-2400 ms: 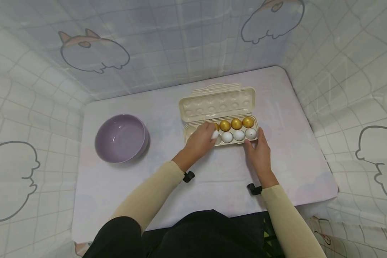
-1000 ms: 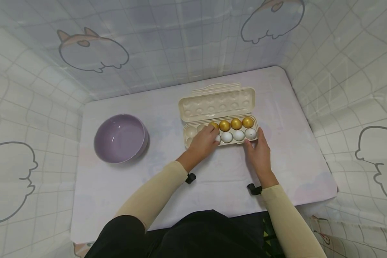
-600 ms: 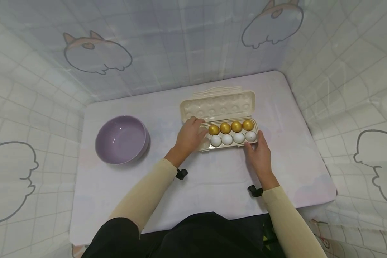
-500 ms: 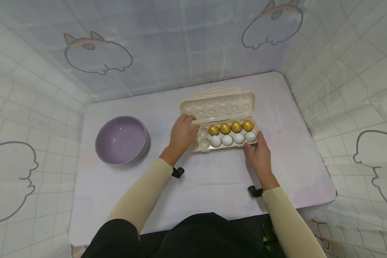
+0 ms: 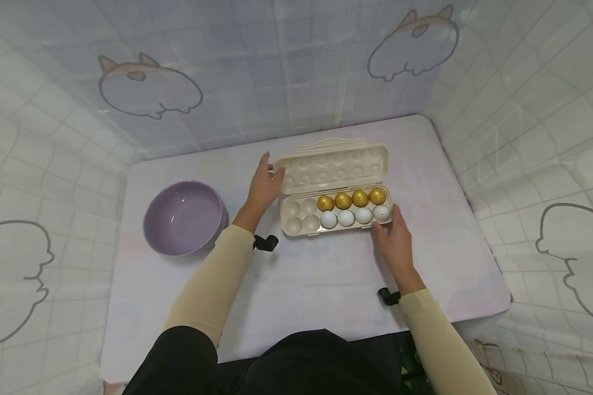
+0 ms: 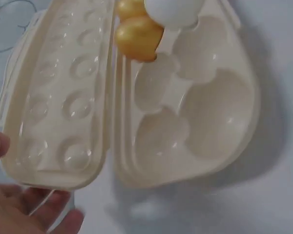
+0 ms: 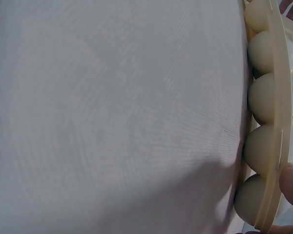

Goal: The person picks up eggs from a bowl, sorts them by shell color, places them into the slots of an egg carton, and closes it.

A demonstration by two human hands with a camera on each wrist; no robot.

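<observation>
A cream plastic egg carton (image 5: 309, 223) lies with its lid (image 5: 336, 166) folded back behind it. Gold eggs (image 5: 359, 198) fill the right part of the back row, white eggs (image 5: 346, 218) the right part of the front row. The cups at the left end are bare. At the lid's left end is my left hand (image 5: 264, 189), thumb and fingers spread apart; in the left wrist view its fingertips (image 6: 71, 222) are right at the lid's edge. My right hand (image 5: 394, 238) grips the carton's right end, its thumb (image 7: 290, 183) on the front rim.
A purple bowl (image 5: 184, 218) stands on the left of the cloth-covered table (image 5: 316, 291), beside my left forearm. Patterned curtains (image 5: 257, 71) hang along the back and sides.
The white egg that my left hand held now sits in the front row. That hand has since moved left and back to the lid. My right hand stays on the carton.
</observation>
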